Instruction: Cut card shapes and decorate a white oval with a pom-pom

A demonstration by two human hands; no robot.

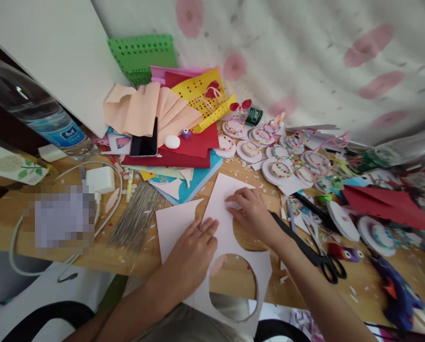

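Observation:
A white sheet of paper (171, 228) with round cut-outs lies at the table's front edge. One full round hole shows near its lower end, and curved bites are cut from its sides. My left hand (194, 249) rests flat on the sheet, fingers stretched out and holding nothing. On the upper part of the paper, my right hand (253, 211) touches the surface with its fingers bent and spread apart. Just right of that hand lie scissors (326, 263) with black handles and a long black tool (294, 237).
Several white discs with beaded rings (280, 168) crowd the back right. A glue gun (398, 289) is at the right. Thin metal wires (136, 216) lie left of the paper, near a charger (100, 179). Behind are coloured sheets, a phone (144, 142) and a water bottle (37, 104).

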